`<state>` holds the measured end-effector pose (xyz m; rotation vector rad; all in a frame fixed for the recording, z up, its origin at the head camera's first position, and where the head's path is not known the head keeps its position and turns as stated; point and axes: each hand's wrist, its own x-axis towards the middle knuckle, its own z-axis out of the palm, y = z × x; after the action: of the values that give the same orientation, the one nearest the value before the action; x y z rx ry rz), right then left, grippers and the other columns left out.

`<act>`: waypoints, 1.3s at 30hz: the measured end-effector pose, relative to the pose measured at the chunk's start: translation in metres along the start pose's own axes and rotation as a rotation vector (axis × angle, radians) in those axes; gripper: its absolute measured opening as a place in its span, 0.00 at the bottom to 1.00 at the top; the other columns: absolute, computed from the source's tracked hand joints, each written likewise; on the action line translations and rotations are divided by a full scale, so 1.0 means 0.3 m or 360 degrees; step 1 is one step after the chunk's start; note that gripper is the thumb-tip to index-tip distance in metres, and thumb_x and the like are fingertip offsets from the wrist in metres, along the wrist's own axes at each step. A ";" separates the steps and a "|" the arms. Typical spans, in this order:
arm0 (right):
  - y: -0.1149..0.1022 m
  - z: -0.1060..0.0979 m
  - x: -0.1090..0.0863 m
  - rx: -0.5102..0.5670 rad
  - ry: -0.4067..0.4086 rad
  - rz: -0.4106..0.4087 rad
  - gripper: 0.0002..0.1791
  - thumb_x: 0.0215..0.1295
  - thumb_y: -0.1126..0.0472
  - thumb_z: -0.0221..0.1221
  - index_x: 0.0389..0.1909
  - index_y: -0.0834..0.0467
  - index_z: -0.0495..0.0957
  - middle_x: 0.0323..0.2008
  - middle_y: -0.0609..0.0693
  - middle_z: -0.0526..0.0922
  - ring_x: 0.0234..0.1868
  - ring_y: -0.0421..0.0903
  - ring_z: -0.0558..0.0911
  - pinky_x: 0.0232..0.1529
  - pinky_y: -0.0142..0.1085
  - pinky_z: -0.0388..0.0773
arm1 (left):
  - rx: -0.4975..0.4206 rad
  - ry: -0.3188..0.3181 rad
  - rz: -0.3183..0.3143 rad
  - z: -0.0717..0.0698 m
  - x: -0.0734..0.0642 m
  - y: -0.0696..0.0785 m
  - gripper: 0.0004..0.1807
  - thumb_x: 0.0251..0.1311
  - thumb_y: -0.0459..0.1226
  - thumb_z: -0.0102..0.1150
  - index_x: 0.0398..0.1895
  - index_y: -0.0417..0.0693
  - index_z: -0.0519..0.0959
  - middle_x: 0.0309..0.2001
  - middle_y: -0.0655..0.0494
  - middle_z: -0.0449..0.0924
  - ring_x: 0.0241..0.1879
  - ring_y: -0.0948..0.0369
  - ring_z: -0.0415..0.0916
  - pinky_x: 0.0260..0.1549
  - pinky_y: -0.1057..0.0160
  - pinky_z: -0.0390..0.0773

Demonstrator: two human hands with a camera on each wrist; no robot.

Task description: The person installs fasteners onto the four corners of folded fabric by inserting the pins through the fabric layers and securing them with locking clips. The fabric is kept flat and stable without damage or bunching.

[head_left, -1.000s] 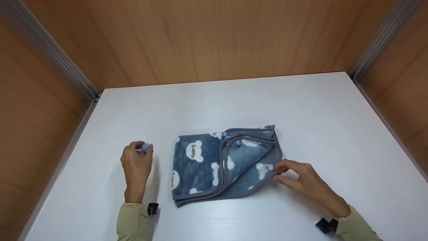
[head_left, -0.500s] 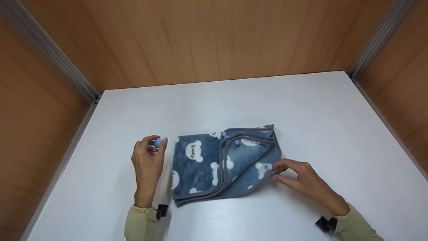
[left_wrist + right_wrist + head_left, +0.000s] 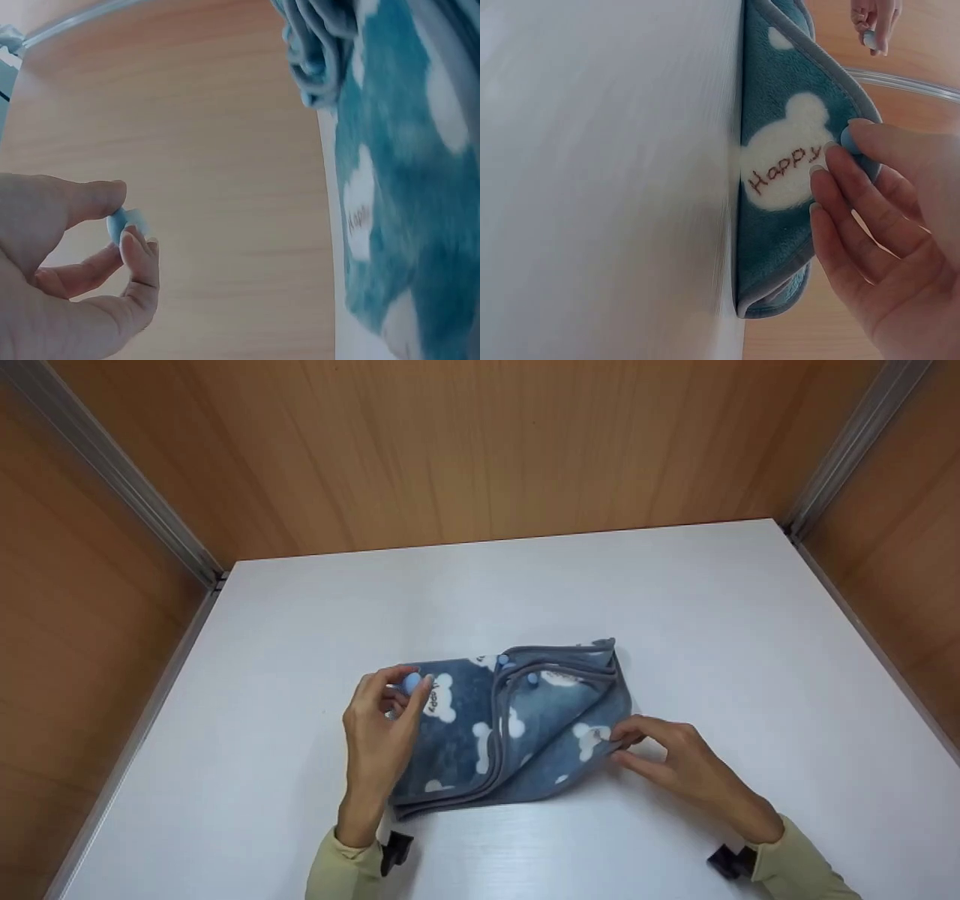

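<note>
A folded blue-grey fleece blanket (image 3: 461, 742) with white bear heads lies mid-table, its grey-bound upper layer turned back at an angle. Between thumb and fingertips, my left hand (image 3: 379, 735) pinches a small light-blue round knob with a paler tip (image 3: 118, 223). That hand overlaps the blanket's left edge in the head view. At the blanket's right corner, my right hand (image 3: 686, 761) pinches the bound edge. In the right wrist view, another blue knob (image 3: 847, 140) shows under the thumb, beside a bear marked "Happy". More light-blue knobs (image 3: 533, 679) sit near the fold at the top.
The white table (image 3: 300, 607) is bounded by a wooden back panel (image 3: 480, 450) and wooden side panels with metal corner rails (image 3: 135, 487). A black wrist mount (image 3: 396, 852) sits at the left sleeve, another (image 3: 726, 862) at the right.
My left hand has moved right with the blue knob, from the bare table to over the blanket's left edge. My right hand keeps its pinch on the corner.
</note>
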<state>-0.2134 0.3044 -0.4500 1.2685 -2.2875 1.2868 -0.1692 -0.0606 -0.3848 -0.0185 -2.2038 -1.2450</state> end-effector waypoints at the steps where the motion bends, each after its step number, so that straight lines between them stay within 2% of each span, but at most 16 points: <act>1: -0.002 0.000 -0.001 0.0001 -0.0001 0.0008 0.21 0.52 0.77 0.73 0.46 0.58 0.82 0.38 0.48 0.88 0.37 0.45 0.87 0.43 0.27 0.80 | -0.0013 -0.0016 0.0016 0.007 -0.004 0.010 0.12 0.65 0.34 0.69 0.48 0.36 0.83 0.39 0.48 0.79 0.30 0.60 0.75 0.33 0.66 0.76; 17: -0.015 -0.007 0.002 -0.0012 -0.0042 0.0102 0.20 0.55 0.76 0.73 0.46 0.58 0.82 0.40 0.45 0.87 0.39 0.43 0.86 0.43 0.28 0.81 | -0.0184 -0.0213 0.0081 0.120 -0.054 0.118 0.12 0.66 0.34 0.69 0.50 0.40 0.83 0.42 0.51 0.80 0.35 0.61 0.80 0.35 0.63 0.83; 23: -0.017 0.000 0.003 -0.0002 0.0000 0.0020 0.20 0.53 0.76 0.73 0.46 0.61 0.82 0.39 0.48 0.88 0.38 0.44 0.86 0.45 0.25 0.78 | -0.0270 -0.0249 0.0139 0.158 -0.072 0.134 0.11 0.66 0.33 0.68 0.50 0.40 0.83 0.43 0.51 0.80 0.34 0.60 0.81 0.36 0.64 0.84; 27: -0.020 0.002 0.004 0.0004 -0.0008 0.0027 0.20 0.53 0.77 0.72 0.46 0.60 0.82 0.40 0.48 0.88 0.38 0.44 0.87 0.46 0.24 0.78 | -0.0330 -0.0287 0.0178 0.185 -0.085 0.140 0.11 0.67 0.30 0.66 0.51 0.37 0.83 0.45 0.49 0.81 0.34 0.60 0.81 0.36 0.64 0.84; 33: -0.028 0.002 0.004 0.0012 -0.0035 0.0083 0.21 0.55 0.77 0.71 0.47 0.58 0.82 0.40 0.46 0.88 0.38 0.45 0.87 0.46 0.23 0.78 | -0.0345 -0.0380 0.0168 0.230 -0.096 0.153 0.11 0.68 0.29 0.64 0.51 0.37 0.83 0.44 0.47 0.82 0.33 0.60 0.81 0.35 0.63 0.84; 39: -0.034 0.004 0.004 0.0022 -0.0016 0.0049 0.22 0.54 0.78 0.71 0.48 0.58 0.82 0.41 0.48 0.88 0.39 0.46 0.87 0.45 0.25 0.79 | -0.0358 -0.0489 0.0155 0.270 -0.110 0.154 0.11 0.68 0.28 0.62 0.52 0.39 0.82 0.45 0.46 0.83 0.34 0.59 0.81 0.39 0.61 0.85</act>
<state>-0.2059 0.3003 -0.4442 1.2517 -2.3173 1.3116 -0.1685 0.0376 -0.3963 -0.4276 -2.2696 -1.5105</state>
